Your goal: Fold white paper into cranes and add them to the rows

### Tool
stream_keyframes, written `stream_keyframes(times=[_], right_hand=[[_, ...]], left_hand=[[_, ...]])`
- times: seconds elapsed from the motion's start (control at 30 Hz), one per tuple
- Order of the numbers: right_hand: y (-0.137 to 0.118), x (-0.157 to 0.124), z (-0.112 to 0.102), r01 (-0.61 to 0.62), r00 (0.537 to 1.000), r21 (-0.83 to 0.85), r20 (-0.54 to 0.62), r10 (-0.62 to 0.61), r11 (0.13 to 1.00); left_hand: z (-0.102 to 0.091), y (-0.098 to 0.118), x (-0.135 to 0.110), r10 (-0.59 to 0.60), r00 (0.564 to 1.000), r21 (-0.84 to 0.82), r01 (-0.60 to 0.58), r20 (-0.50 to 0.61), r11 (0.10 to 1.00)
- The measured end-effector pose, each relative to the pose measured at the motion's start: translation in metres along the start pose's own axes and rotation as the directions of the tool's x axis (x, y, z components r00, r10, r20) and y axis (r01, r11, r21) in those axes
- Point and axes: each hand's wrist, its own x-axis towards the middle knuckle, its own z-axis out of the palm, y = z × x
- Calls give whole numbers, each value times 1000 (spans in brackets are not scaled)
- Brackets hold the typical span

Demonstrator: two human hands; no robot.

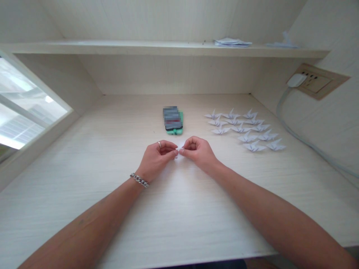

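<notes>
Between my fingertips, over the middle of the desk, is a small piece of white paper (181,145), mostly hidden by the fingers. My left hand (159,155), with a ring and a chain bracelet, pinches its left side between thumb and fingers. From the right, my right hand (198,151) pinches the other side, and the two thumbs nearly meet. How the paper is folded I cannot make out. To the right, several white folded paper cranes (240,128) stand in rough rows, apart from my hands.
Beyond my hands a phone (172,118), its screen blurred, lies against a green object (181,125). A shelf (126,48) crosses the back, bearing a paper stack (232,42). A cable (303,142) runs from the wall socket (319,81) along the right. A window (25,104) is at left.
</notes>
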Motion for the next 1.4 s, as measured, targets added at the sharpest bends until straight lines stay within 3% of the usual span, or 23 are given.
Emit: stream_keyframes(times=[0.2,0.47,0.83,1.1,1.4], right_hand=[[0,2,-3,-35,999,39,25,34,999],[0,-3,-2,85,994,-98,71,-78,992],[4,-1,-4,93,995,-93,34,-90,991],[1,-4,-1,136,990,-174,60,-128,975],[-2,-3,-3,69,994,-126,97,-57,990]], left_hand=[[-2,1,1,27,998,53,-24,-57,998],[-1,2,0,64,998,149,-64,4,987],[-3,4,0,29,999,100,-31,15,994],[1,1,-3,128,990,199,-139,66,970],[-4,1,1,95,995,209,-100,30,973]])
